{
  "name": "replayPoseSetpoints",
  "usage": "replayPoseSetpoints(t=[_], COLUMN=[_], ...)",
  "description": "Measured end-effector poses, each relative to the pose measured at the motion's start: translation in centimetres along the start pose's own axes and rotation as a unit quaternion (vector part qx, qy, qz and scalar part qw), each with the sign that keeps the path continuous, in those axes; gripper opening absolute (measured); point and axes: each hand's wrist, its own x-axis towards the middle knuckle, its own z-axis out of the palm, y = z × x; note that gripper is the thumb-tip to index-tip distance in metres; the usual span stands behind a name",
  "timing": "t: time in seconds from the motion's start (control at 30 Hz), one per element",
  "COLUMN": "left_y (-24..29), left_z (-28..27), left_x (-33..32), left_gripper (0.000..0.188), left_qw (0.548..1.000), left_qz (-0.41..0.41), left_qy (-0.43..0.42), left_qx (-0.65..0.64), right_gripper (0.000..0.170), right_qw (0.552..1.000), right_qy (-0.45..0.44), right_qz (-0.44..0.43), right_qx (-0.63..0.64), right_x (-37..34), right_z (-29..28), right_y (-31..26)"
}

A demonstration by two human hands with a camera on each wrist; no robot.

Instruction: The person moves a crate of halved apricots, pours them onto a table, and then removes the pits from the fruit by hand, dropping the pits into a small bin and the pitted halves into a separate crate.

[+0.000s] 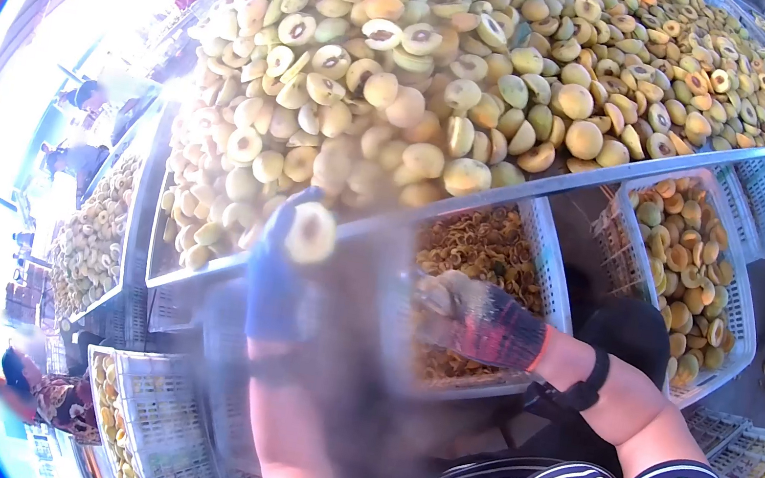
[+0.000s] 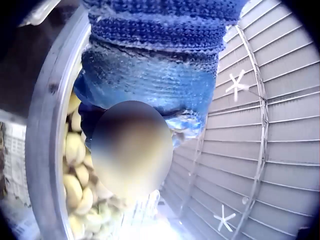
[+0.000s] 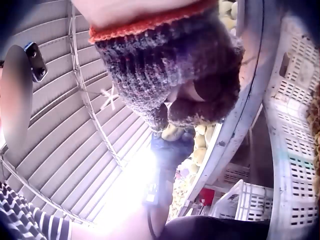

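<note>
In the head view my left hand [image 1: 283, 274], in a blue glove, holds up a pale yellow peach half [image 1: 312, 233], cut face showing, at the near edge of the fruit table [image 1: 529, 182]. The blue glove [image 2: 150, 70] fills the upper part of the left wrist view. My right hand [image 1: 489, 322], in a dark and red knit glove, is over a white crate [image 1: 552, 264] of brown, curled fruit scraps [image 1: 481, 244]. Its fingers look curled in the right wrist view, and I cannot tell whether something lies inside them.
Halved peaches [image 1: 612, 95] are heaped across the table, held in by its metal rim. Another crate [image 1: 745, 343] of halves stands right of the scrap crate. Stacked white crates [image 1: 168, 415] stand at lower left, near a seated person [image 1: 48, 392].
</note>
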Motion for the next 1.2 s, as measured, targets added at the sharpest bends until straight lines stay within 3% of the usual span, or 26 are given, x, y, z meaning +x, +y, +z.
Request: replayPoseSetpoints(t=[0.03,0.07,0.13,0.17,0.23,0.33,0.43,0.53,0.63,0.73,0.83,0.93,1.03,1.1,1.13,1.17,1.2], left_y=[1.7,2.2,5.0,5.5,6.1,6.5,5.9,5.1,3.8,3.1,3.0,6.1,4.6,6.4,7.2,8.0,7.2], left_z=[1.6,3.0,5.0,5.8,6.8,7.5,7.9,8.7,9.5,10.0,9.8,8.8,9.0,9.6,10.0,10.6,11.3], left_x=[-1.0,-1.8,-2.9,-3.4,-3.7,-3.5,-3.4,-3.0,-3.0,-3.6,-3.6,-3.3,-3.0,-3.3,-3.5,-4.2,-4.7], left_gripper=[0.031,0.030,0.027,0.024,0.019,0.020,0.026,0.030,0.031,0.034,0.034,0.036,0.039,0.037,0.037,0.037,0.038], left_qw=[0.998,0.996,0.953,0.944,0.951,0.959,0.917,0.936,0.935,0.954,0.962,0.932,0.914,0.944,0.956,0.951,0.960], left_qz=[-0.011,0.045,-0.126,-0.119,-0.095,-0.093,-0.138,-0.103,-0.102,-0.072,-0.057,-0.116,-0.137,-0.099,-0.082,-0.117,-0.103], left_qy=[-0.002,-0.006,-0.011,-0.019,-0.021,-0.005,-0.003,-0.020,-0.028,-0.011,-0.017,-0.098,-0.121,-0.062,-0.032,-0.002,0.021], left_qx=[-0.058,-0.076,-0.277,-0.306,-0.292,-0.268,-0.375,-0.336,-0.339,-0.292,-0.265,-0.328,-0.361,-0.310,-0.281,-0.287,-0.260], right_gripper=[0.023,0.025,0.034,0.034,0.034,0.034,0.034,0.032,0.030,0.028,0.029,0.031,0.032,0.031,0.031,0.031,0.031], right_qw=[0.999,0.997,0.996,0.993,0.986,0.984,0.981,0.969,0.969,0.989,0.996,1.000,0.982,0.989,0.968,0.935,0.908], right_qy=[0.031,0.064,0.063,0.073,0.096,0.134,0.135,0.120,0.097,0.086,0.065,-0.007,-0.037,-0.032,-0.035,-0.031,-0.036], right_qz=[-0.023,-0.045,-0.013,-0.002,0.032,-0.007,0.002,-0.045,-0.038,0.012,-0.031,-0.026,-0.139,0.007,0.041,0.076,0.071], right_qx=[-0.012,-0.024,-0.058,-0.092,-0.134,-0.117,-0.142,-0.211,-0.223,-0.122,-0.050,0.012,-0.122,0.145,0.247,0.345,0.411], right_x=[0.1,0.1,-0.1,-0.2,-0.4,-0.4,-0.1,0.3,0.2,-0.2,-0.5,-1.4,-1.7,-1.6,-1.6,-1.5,-1.3], right_z=[0.6,1.2,1.9,1.5,1.2,1.6,1.4,0.9,1.0,1.1,1.4,0.9,0.6,0.6,0.9,1.3,2.5], right_y=[0.4,1.1,2.4,1.4,0.4,1.7,2.1,2.9,3.4,3.9,3.7,2.9,4.4,3.6,3.6,3.7,5.1])
